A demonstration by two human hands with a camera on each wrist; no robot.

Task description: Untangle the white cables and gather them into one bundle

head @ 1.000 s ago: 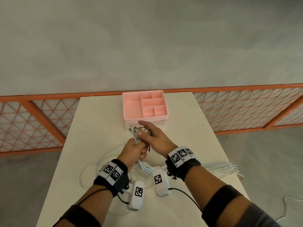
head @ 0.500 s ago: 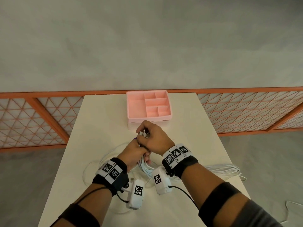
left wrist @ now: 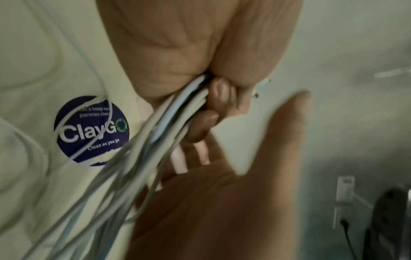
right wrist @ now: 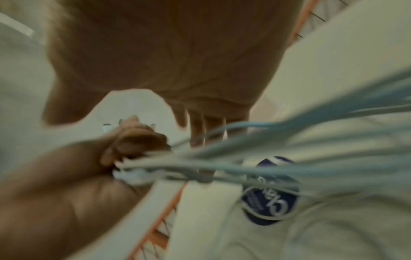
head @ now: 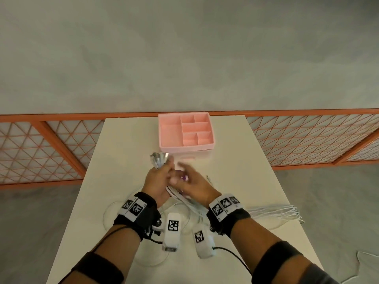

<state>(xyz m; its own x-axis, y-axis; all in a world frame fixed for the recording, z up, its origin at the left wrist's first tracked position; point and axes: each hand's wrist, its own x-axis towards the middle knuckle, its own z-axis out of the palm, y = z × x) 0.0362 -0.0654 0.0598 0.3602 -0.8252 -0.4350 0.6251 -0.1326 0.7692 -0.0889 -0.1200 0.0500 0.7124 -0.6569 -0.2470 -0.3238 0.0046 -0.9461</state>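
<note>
Hands first: the left hand [head: 156, 180] stays fisted round the white cables [head: 185, 199] just below their fanned plugs [head: 159, 157], held up over the tabletop [head: 114, 160]. Beside it, the right hand [head: 191, 181], which was cupped over the plugs half a second ago, has lifted off, fingers spread and holding nothing. Cable tails trail right, off the edge. To me the ends look gathered; the lengths want smoothing next.
</note>
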